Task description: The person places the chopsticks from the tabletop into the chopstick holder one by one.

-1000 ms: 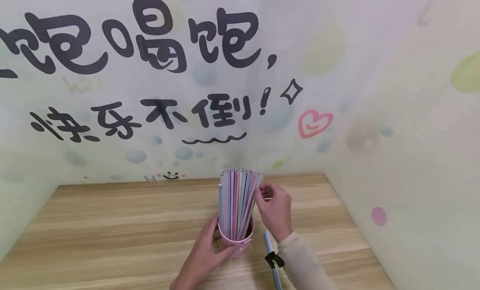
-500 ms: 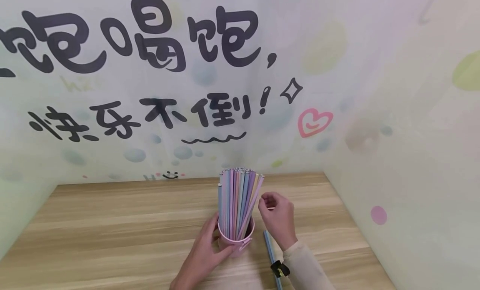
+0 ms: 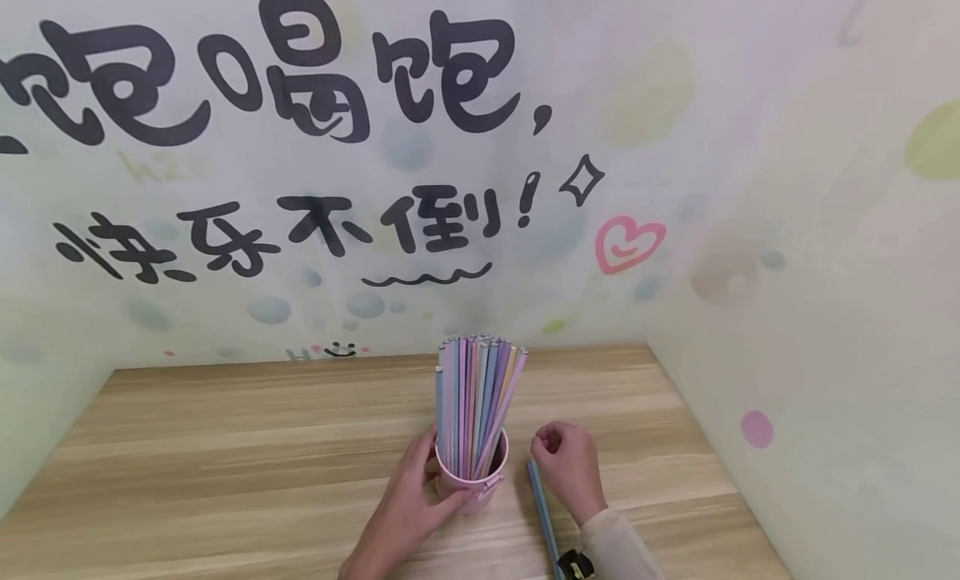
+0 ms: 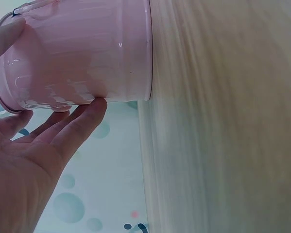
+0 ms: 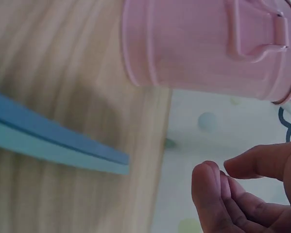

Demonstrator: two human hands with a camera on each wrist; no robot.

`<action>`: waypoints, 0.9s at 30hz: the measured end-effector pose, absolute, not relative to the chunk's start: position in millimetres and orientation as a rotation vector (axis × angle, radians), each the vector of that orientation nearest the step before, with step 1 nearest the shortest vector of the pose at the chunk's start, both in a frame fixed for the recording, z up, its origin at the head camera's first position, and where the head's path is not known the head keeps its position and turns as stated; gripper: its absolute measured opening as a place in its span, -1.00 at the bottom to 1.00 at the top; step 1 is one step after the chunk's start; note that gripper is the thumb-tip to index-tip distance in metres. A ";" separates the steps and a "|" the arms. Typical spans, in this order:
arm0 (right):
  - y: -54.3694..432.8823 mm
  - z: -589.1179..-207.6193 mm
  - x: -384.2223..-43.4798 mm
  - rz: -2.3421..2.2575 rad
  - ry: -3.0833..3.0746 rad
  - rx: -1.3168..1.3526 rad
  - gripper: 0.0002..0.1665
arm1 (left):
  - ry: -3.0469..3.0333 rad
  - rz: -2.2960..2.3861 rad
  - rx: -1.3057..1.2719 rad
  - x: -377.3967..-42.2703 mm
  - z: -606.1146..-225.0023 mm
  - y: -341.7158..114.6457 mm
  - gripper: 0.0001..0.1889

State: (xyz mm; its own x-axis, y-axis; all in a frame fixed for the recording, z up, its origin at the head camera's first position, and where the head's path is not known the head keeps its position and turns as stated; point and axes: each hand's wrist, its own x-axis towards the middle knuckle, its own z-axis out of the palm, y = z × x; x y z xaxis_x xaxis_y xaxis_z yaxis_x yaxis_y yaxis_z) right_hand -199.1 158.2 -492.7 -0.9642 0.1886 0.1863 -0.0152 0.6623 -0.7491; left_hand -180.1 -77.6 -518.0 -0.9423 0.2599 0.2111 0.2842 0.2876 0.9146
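Note:
My left hand [image 3: 408, 501] grips a small pink bucket [image 3: 480, 500], thumb at the front and fingers around the far side. Upright in it stands a bunch of pastel pencil-like sticks [image 3: 476, 405], fanning a little at the top right. To the right of the bucket, my right hand [image 3: 573, 470] hovers with loosely curled fingers. The right wrist view shows its thumb [image 5: 259, 160] and forefinger close together, a narrow gap between them and nothing seen there. Blue and teal sticks [image 5: 62, 141] lie on the table, their far end near that hand.
The wood-grain table [image 3: 247, 455] meets a back wall [image 3: 315, 322] with black lettering and a pale right wall [image 3: 840, 347]. A black device [image 3: 576, 563] sits at my right wrist, overlapping the lying sticks in the head view.
My right hand has come away from the standing sticks and moved down and slightly right, towards the end of the lying sticks. The left hand and bucket have stayed put.

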 end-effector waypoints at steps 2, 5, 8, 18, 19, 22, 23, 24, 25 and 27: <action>161.4 -498.3 -196.8 1.179 -2.667 -0.145 -0.94 | -2.504 -1.787 -0.526 -180.2 -518.6 -77.8 0.02; 166.0 -505.7 -193.1 1.166 -2.722 -0.149 -0.94 | -2.512 -1.787 -0.518 -180.3 -519.2 -78.2 0.02; 169.3 -512.1 -190.3 1.163 -2.780 -0.173 -0.92 | -2.516 -1.785 -0.511 -180.1 -519.2 -78.6 0.03; 174.2 -523.5 -184.8 1.136 -2.894 -0.182 -0.88 | -2.505 -1.778 -0.512 -180.4 -519.2 -78.9 0.03; 174.5 -524.0 -184.5 1.134 -2.898 -0.174 -0.88 | -2.505 -1.778 -0.511 -180.6 -519.2 -78.8 0.03; 175.8 -524.8 -183.5 1.126 -2.906 -0.171 -0.89 | -2.511 -1.774 -0.510 -180.6 -519.6 -78.6 0.03; 176.5 -524.5 -182.9 1.124 -2.909 -0.174 -0.89 | -2.512 -1.774 -0.511 -180.6 -519.6 -78.5 0.03; 177.2 -524.1 -182.3 1.121 -2.913 -0.178 -0.90 | -2.514 -1.773 -0.512 -180.6 -519.6 -78.4 0.03; 177.9 -523.8 -181.6 1.117 -2.917 -0.185 -0.91 | -2.517 -1.772 -0.513 -180.6 -519.6 -78.4 0.03; 179.1 -522.6 -180.2 1.096 -2.926 -0.194 -0.92 | -2.517 -1.773 -0.516 -180.3 -519.5 -78.4 0.04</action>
State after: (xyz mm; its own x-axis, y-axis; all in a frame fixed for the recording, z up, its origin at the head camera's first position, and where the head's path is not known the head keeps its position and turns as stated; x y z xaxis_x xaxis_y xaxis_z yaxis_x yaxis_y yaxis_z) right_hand -180.2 179.1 -522.6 -0.9923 0.1196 -0.0327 0.1116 0.7470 -0.6554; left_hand -180.3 -78.4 -519.5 -0.9451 0.2555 0.2035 0.2777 0.3004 0.9125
